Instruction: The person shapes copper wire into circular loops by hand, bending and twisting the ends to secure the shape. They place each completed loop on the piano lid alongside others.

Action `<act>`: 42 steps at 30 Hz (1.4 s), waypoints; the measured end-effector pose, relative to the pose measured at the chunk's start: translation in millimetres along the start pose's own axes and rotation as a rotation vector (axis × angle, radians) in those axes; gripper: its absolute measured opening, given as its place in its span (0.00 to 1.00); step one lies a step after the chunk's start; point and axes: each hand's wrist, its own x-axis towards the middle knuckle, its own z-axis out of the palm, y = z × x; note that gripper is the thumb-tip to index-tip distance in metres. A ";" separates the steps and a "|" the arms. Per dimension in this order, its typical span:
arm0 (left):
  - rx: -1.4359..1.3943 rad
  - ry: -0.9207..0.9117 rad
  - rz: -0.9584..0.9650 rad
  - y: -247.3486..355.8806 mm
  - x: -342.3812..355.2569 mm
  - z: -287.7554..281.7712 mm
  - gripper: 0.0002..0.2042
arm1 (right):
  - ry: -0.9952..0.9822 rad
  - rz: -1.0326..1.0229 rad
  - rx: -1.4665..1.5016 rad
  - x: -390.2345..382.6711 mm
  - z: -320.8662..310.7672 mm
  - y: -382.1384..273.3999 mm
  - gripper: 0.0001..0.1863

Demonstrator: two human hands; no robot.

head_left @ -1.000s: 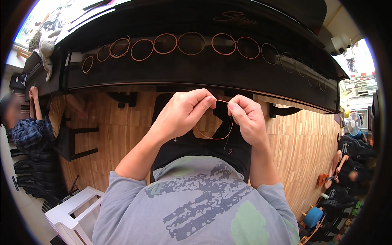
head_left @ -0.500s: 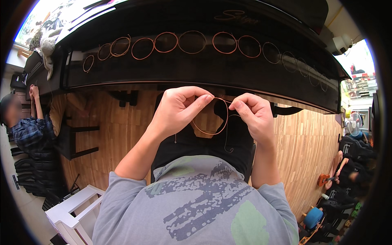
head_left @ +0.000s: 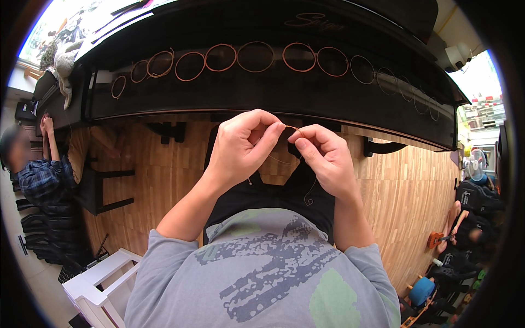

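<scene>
- Script lettering [head_left: 315,21] on black panel [head_left: 273,93]; printed pattern on gray shirt [head_left: 262,268].
- Copper-colored wire [head_left: 292,128] between both hands, above the lap; curled tail hangs below right hand.
- Left hand [head_left: 243,147]: thumb and index pinched on wire. Right hand [head_left: 327,161]: thumb and index closed on it too.
- Panel's front edge just beyond fingertips; wood floor [head_left: 399,197] both sides of lap.
- Coil row [head_left: 221,71] on panel; dark stool [head_left: 114,191], white furniture [head_left: 104,295] at left.

Thin coppery wire [head_left: 293,128], bent into a kinda loose loop up in mid-air. Skinny tail dangles toward the loop's 5 o'clock, ending in a little curl.
</scene>
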 end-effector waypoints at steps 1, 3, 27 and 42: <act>0.007 -0.025 -0.005 -0.8 -0.1 -0.3 0.04 | 0.025 -0.027 -0.008 0.5 -0.1 0.4 0.07; 0.021 -0.075 -0.016 -3.2 -0.5 -1.3 0.05 | 0.076 -0.080 -0.024 1.5 -1.0 1.6 0.07; -0.282 -0.091 -0.131 -12.4 2.7 -2.3 0.09 | 0.027 0.022 0.157 3.2 -12.0 -4.9 0.08; -0.058 -0.056 -0.116 -10.4 -4.7 -22.9 0.07 | 0.155 -0.037 0.016 4.4 -17.8 -3.1 0.07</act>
